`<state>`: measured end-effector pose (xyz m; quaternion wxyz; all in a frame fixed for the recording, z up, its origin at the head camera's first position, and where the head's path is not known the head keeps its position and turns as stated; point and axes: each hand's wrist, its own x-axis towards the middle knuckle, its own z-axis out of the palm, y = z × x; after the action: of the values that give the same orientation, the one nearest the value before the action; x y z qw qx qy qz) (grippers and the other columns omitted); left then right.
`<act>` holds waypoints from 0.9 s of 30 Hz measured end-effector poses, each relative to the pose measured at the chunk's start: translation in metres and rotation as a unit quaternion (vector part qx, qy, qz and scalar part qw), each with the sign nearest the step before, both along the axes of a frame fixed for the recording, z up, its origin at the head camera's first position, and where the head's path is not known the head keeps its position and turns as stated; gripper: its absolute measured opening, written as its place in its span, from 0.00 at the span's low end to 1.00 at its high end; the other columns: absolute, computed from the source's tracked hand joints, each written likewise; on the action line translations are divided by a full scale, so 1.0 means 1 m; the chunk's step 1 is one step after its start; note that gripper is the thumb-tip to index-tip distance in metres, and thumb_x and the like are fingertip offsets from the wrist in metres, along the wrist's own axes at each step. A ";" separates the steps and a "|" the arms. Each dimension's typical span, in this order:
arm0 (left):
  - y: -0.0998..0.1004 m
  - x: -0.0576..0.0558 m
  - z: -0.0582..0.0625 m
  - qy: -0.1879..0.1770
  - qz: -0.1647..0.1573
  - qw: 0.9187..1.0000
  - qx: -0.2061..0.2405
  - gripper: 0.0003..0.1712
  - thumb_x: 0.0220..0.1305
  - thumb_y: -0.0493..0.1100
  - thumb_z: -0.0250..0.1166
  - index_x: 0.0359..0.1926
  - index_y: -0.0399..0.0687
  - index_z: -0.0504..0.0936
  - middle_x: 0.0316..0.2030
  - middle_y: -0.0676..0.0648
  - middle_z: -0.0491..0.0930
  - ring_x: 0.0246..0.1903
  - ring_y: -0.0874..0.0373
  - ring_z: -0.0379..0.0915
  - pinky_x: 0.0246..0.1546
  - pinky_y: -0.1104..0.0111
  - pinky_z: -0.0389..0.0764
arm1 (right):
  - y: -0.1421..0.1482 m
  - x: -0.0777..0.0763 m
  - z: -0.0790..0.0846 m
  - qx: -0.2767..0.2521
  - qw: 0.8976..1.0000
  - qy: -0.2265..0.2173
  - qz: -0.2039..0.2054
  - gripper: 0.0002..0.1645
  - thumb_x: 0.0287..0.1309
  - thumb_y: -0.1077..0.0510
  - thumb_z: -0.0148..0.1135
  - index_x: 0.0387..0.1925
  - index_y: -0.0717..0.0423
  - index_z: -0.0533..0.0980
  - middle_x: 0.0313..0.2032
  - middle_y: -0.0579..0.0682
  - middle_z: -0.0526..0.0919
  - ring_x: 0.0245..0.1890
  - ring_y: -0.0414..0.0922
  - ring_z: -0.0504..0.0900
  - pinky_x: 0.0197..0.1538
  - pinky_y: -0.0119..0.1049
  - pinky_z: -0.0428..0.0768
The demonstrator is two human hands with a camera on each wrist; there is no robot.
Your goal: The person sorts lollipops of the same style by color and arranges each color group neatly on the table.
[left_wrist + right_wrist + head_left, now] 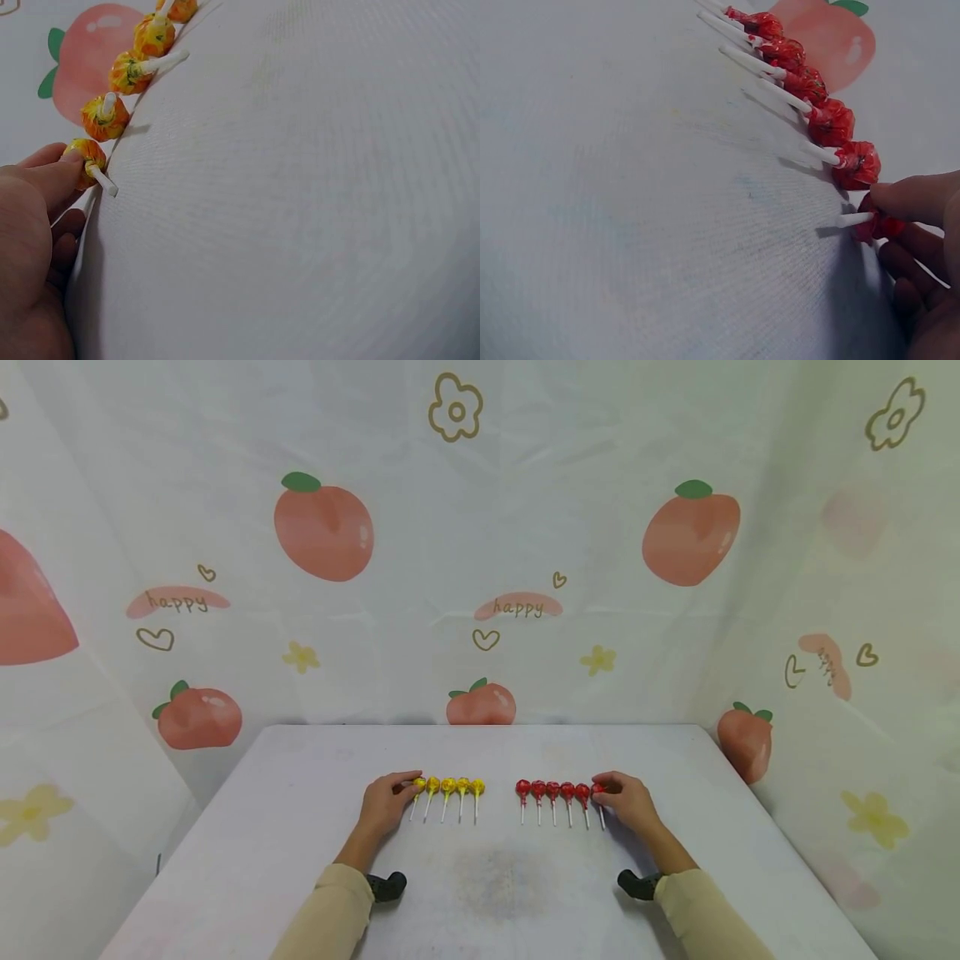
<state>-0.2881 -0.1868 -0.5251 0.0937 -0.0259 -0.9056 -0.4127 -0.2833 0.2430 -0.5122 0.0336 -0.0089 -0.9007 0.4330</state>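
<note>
On the white table, several yellow lollipops [447,786] lie in a row with white sticks toward me. My left hand [385,803] pinches the head of the leftmost yellow lollipop [91,159] between thumb and fingers. Further right runs a row of several red lollipops [552,790], their sticks also pointing my way. At its right end, my right hand [632,802] pinches the wrapped head of the last red lollipop [866,219]. Its stick stays visible, while the fingers partly cover the head. A gap separates the two rows.
The white table [495,743] has a greyish smudge [498,881] near its front middle. Behind it hangs a white cloth [420,527] printed with peaches, flowers and hearts. Black wrist-worn devices [387,887] project inward from both sleeves.
</note>
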 end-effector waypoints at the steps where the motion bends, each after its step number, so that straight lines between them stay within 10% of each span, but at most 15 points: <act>1: 0.000 0.000 0.000 -0.001 0.000 1.000 0.001 0.17 0.64 0.40 0.66 0.54 0.49 0.84 0.44 0.46 0.81 0.38 0.52 0.69 0.45 0.56 0.72 | 0.000 0.001 0.000 0.001 1.000 0.002 0.002 0.17 0.57 0.65 0.67 0.49 0.63 0.80 0.43 0.56 0.83 0.43 0.51 0.78 0.47 0.46 0.77; 27: 0.002 0.001 0.001 0.005 0.003 1.000 0.013 0.17 0.63 0.40 0.67 0.53 0.49 0.84 0.40 0.49 0.80 0.35 0.55 0.69 0.40 0.59 0.72 | 0.000 0.001 -0.002 -0.026 1.000 -0.002 -0.003 0.17 0.58 0.64 0.67 0.50 0.63 0.79 0.45 0.57 0.83 0.46 0.53 0.78 0.52 0.50 0.75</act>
<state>-0.2872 -0.1850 -0.5246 0.1000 -0.0243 -0.8997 -0.4241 -0.2819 0.2432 -0.5142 0.0332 -0.0134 -0.8894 0.4557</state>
